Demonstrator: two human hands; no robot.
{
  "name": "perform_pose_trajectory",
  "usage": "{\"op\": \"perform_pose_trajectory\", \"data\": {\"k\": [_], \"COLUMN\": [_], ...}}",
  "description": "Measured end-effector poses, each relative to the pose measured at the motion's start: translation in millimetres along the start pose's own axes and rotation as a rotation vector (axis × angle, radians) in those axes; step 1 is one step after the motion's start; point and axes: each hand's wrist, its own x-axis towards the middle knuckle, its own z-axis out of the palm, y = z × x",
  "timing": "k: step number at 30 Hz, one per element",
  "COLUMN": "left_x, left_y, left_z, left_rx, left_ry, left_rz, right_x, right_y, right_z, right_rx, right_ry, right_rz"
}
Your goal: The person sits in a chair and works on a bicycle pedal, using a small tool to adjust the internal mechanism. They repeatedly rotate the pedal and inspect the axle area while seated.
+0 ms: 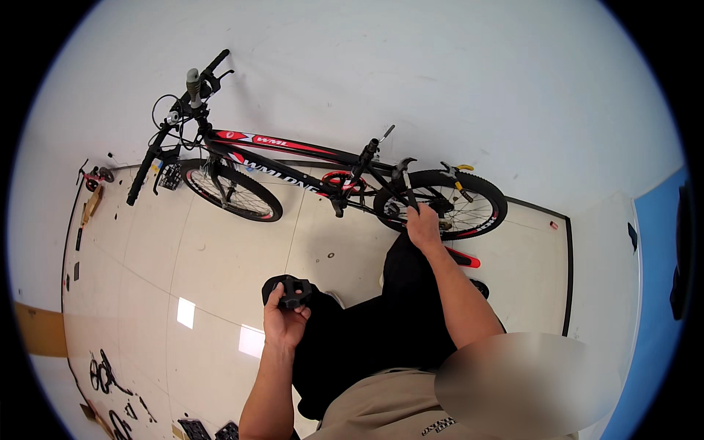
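Note:
A black bicycle pedal (298, 294) is in my left hand (284, 321), its fingers closed around one side above my left knee. My right hand (424, 228) grips the dark handle of what looks like a claw hammer (405, 170). The hammer is upright, its head beside the rear wheel (477, 204) of a black and red bicycle (293, 172). The bicycle leans along the white wall with its handlebar (152, 165) to the left. My right hand and forearm hide part of the rear wheel's lower edge.
A red and black long piece (463, 258) lies right of my right knee, partly behind my forearm. A small ring (331, 255) lies on the tiled floor. Black parts (106, 374) lie at the lower left, and a small red bike (94, 178) stands at the far left.

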Motion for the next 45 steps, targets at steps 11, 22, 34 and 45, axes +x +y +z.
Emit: {"op": "perform_pose_trajectory", "data": {"k": [11,22,34,45], "left_x": [-1,8,0,5], "left_y": [0,-3,-1,-3], "left_z": [0,-7,0,-6], "left_rx": [-0.009,-0.002,-0.021,-0.061], "left_ry": [0.014,-0.043,0.004,0.027], "left_rz": [-0.004,-0.034,-0.027,-0.035], "right_x": [-3,1,-14,-59], "right_y": [-1,6,-4,-44], "right_z": [1,-6,-11,5], "right_rx": [0.083,0.013,0.013,0.508], "right_ry": [0.027,-0.028,0.054,0.044], "right_rz": [0.014,-0.047,-0.170,-0.271]}}
